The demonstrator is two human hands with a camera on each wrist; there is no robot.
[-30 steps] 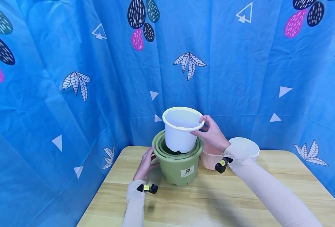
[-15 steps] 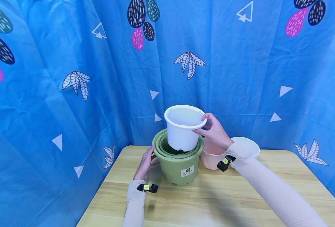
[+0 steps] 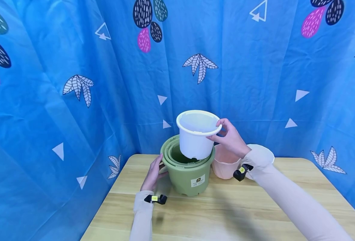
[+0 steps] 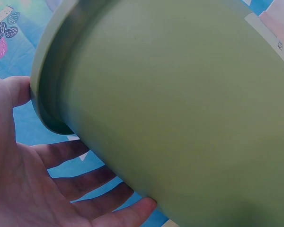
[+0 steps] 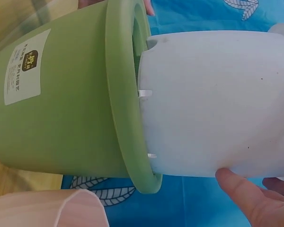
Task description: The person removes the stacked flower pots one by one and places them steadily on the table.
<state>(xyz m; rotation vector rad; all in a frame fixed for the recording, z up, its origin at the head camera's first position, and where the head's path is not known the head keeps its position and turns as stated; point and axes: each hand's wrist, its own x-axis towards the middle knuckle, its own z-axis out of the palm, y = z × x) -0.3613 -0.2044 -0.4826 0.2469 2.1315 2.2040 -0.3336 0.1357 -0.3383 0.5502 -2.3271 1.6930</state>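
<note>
White pot [image 3: 196, 144], rim pinched by the right hand [image 3: 231, 139], seems mid-transfer over the green pot [image 3: 182, 179] that the left hand [image 3: 152, 175] braces, fingers spread; whether pots touch is unclear, so next wants steady clearance.

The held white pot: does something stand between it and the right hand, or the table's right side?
Nothing visible stands between the white pot and the right hand, which grips its rim. Toward the right side of the table, a pink pot and a white container, partly hidden by the sleeve, stand lower in between.
</note>
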